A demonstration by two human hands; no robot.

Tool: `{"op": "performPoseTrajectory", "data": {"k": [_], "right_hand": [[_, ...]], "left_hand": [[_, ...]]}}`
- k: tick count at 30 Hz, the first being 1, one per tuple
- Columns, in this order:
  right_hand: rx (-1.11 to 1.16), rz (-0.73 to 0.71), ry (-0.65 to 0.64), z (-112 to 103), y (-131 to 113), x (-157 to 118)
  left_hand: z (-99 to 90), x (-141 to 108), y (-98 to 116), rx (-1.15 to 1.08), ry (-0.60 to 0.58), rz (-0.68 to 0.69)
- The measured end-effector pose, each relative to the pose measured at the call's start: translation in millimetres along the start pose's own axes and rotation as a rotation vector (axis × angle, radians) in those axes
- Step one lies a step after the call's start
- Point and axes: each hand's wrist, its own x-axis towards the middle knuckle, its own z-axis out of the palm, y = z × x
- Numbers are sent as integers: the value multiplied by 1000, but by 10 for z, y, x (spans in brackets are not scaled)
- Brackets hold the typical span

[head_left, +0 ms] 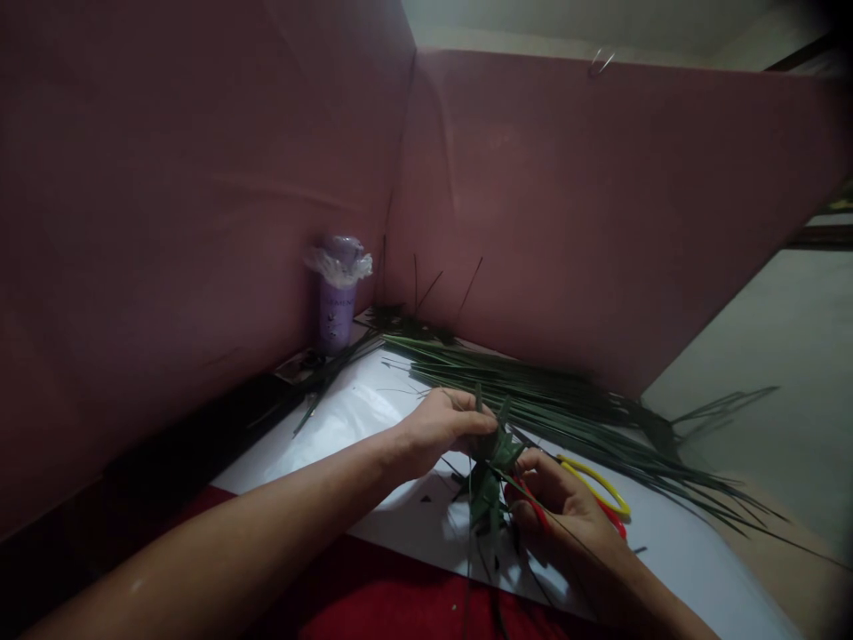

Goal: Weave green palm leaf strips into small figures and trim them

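My left hand [453, 427] is closed, thumb and fingers pinching the top of a folded, star-like piece of green leaf strips [491, 480]. Several pointed tips stick out from it, and long thin ends hang below. On the right side of that piece, my right hand [566, 511] is closed around red-handled scissors [531, 505]; their blades are hidden by the leaves and fingers. Just behind my right hand, a yellow handle [603, 487] with red on it lies on the white sheet [373, 400].
Long green leaf strips [533, 387] lie in a bundle across the back of the table. A purple cup [337, 307] wrapped in clear plastic stands in the corner by pink panels [533, 196]. Red cloth [373, 591] covers the front edge; small leaf scraps are scattered about.
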Motion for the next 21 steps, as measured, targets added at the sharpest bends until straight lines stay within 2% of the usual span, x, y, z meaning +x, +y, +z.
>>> {"op": "performPoseTrajectory", "data": {"k": [12,21], "right_hand": [[6,24,17,-9,11,0],[-36,22,-2,-82,102,22]], "left_hand": [[1,21,-13,18,77,-13],[-8,29,-19,89,77,-30]]}}
